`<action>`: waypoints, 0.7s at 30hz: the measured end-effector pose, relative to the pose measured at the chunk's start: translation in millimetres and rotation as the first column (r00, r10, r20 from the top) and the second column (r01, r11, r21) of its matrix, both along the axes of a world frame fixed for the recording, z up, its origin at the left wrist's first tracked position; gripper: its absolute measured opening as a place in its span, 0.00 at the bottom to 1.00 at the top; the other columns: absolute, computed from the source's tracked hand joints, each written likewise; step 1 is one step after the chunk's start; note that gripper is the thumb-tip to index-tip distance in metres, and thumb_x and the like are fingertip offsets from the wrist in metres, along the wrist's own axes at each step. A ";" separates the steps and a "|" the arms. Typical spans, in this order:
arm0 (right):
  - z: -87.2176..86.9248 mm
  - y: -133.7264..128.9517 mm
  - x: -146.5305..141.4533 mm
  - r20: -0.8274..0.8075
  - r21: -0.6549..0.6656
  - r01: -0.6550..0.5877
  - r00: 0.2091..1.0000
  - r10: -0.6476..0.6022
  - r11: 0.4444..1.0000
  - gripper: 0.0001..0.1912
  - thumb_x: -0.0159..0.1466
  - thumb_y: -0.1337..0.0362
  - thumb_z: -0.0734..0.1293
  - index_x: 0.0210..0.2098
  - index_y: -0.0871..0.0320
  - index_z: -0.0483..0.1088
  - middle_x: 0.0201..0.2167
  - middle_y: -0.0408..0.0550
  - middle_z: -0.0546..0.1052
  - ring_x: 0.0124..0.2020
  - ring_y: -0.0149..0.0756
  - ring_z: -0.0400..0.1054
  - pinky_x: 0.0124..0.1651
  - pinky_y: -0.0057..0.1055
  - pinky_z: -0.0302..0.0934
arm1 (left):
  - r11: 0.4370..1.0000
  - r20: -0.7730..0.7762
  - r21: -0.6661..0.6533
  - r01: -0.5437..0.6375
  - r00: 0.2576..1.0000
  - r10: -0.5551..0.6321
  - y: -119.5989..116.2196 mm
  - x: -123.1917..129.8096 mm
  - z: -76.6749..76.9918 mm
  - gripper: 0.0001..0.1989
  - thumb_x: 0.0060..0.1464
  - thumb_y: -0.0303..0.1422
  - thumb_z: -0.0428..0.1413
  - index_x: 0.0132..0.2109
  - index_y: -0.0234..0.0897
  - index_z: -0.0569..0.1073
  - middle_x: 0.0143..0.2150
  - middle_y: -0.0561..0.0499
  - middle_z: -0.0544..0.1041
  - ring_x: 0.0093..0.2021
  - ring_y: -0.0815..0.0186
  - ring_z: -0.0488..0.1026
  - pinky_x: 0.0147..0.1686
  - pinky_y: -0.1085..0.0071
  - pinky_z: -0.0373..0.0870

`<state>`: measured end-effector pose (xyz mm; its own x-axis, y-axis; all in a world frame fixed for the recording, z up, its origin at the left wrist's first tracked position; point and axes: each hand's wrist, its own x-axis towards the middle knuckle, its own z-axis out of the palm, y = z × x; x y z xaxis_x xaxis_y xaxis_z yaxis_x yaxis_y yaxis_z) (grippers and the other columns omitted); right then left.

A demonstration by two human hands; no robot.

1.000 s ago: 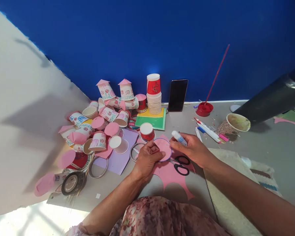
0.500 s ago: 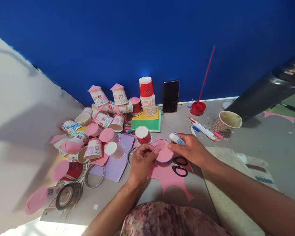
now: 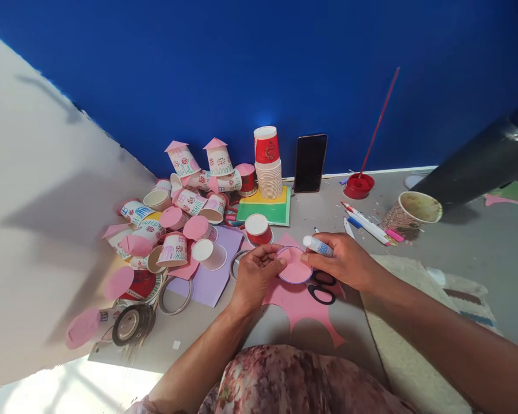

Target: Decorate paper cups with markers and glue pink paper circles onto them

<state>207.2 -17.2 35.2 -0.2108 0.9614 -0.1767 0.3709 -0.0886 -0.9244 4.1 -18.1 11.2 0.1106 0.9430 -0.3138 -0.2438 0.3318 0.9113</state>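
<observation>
A pink paper circle with a blue outline is pinched at its left edge by my left hand. My right hand is closed around a white glue stick, and its fingertips touch the circle's right edge. Beneath the circle lies a cut pink paper sheet with curved notches. Black-handled scissors rest on that sheet, their blades hidden. Just behind my hands stands a red paper cup, upside down.
Decorated paper cups are heaped at the left around purple paper and tape rolls. A cup stack and a phone stand by the wall. Markers, a patterned cup and a dark bottle are at right.
The camera view has turned slightly, so the scene sits a little further right. Both hands keep their holds on the paper circle and the glue stick.
</observation>
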 end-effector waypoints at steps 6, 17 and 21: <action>-3.1 0.8 1.3 0.031 0.013 -0.021 0.999 0.021 1.000 0.14 0.62 0.54 0.69 0.26 0.56 0.67 0.20 0.38 0.66 0.22 0.30 0.61 0.25 0.28 0.54 | 1.000 -0.098 0.007 0.030 0.995 -0.029 -1.4 0.2 1.3 0.15 0.42 0.38 0.72 0.31 0.33 0.79 0.25 0.53 0.75 0.25 0.71 0.68 0.29 0.74 0.63; -3.3 0.4 1.8 0.046 0.026 -0.066 0.997 0.065 0.997 0.14 0.62 0.54 0.68 0.25 0.56 0.67 0.17 0.38 0.67 0.21 0.31 0.59 0.25 0.29 0.51 | 0.998 -0.203 0.017 0.053 0.978 -0.049 -1.7 0.7 3.0 0.18 0.42 0.43 0.71 0.28 0.32 0.78 0.21 0.54 0.72 0.23 0.73 0.63 0.25 0.75 0.56; -1.7 0.6 1.6 0.052 0.028 -0.064 0.997 0.062 0.998 0.14 0.61 0.54 0.68 0.25 0.56 0.66 0.17 0.37 0.66 0.20 0.31 0.59 0.24 0.29 0.51 | 0.998 -0.217 0.020 0.064 0.975 -0.058 -1.7 0.9 4.0 0.19 0.42 0.44 0.71 0.27 0.32 0.77 0.21 0.54 0.72 0.22 0.73 0.62 0.24 0.75 0.56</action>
<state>208.9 -16.6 33.5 -0.2628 0.9514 -0.1608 0.4214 -0.0367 -0.9061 5.0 -19.8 15.2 0.1006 0.9448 -0.3118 -0.0205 0.3153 0.9488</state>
